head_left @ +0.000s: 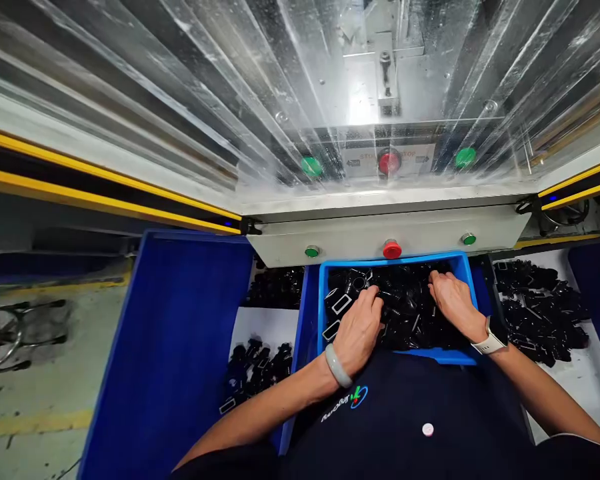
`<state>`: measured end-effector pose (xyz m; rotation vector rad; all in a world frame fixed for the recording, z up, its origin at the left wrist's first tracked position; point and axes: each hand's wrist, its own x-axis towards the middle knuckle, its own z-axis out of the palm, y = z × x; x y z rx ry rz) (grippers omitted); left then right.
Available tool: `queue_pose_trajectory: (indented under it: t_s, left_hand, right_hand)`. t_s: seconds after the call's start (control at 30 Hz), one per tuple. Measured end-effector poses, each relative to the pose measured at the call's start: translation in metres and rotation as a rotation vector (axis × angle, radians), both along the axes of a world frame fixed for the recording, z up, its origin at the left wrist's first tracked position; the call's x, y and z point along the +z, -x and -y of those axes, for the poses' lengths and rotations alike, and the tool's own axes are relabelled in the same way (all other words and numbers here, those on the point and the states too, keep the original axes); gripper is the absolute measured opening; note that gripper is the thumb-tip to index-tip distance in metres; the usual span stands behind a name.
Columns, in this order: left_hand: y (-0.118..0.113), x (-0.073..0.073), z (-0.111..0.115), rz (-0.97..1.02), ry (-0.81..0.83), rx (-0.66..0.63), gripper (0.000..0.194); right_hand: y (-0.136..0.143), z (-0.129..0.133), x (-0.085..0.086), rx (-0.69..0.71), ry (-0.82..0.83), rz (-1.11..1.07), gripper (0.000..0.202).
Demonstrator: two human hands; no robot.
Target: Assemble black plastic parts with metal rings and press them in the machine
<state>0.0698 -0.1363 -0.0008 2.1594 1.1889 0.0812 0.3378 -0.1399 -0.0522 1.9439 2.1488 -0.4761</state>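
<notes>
Relative to the blue tray (322, 300), both the left hand (359, 328) and right hand (453, 300) are inside, fingers curled, grip unclear, among black parts (405, 300); sorting gently with fingertips would avoid scratches

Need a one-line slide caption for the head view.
Both hands among black parts in a light-blue bin, below a red push button.
</notes>
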Motion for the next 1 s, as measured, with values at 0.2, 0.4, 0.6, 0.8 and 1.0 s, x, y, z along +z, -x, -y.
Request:
queue_pose_trajectory:
  t_s: [0.2, 0.4, 0.6, 0.8, 1.0]
  left_hand:
    - [0.006, 0.02, -0.002, 0.432, 0.259, 0.178, 0.033]
    - [-0.013, 0.03, -0.012, 0.853, 0.479, 0.521, 0.031]
    - [-0.02, 0.044, -0.037, 1.16, 1.076, 0.851, 0.044]
    - [-0.019, 0.038, -0.056, 1.242, 1.409, 1.169, 0.023]
    - [-0.033, 0.033, -0.059, 1.307, 1.428, 1.22, 0.009]
  right_hand:
    - [-0.005, 0.007, 0.007, 0.014, 0.012, 0.037, 0.035]
    - [0.001, 0.007, 0.013, 0.002, 0.021, 0.091, 0.038]
    - [-0.004, 0.006, 0.025, -0.02, 0.001, 0.092, 0.038]
    - [-0.015, -0.007, 0.05, -0.222, -0.199, -0.388, 0.028]
    - [0.018, -0.014, 0.097, -0.405, -0.34, -0.902, 0.018]
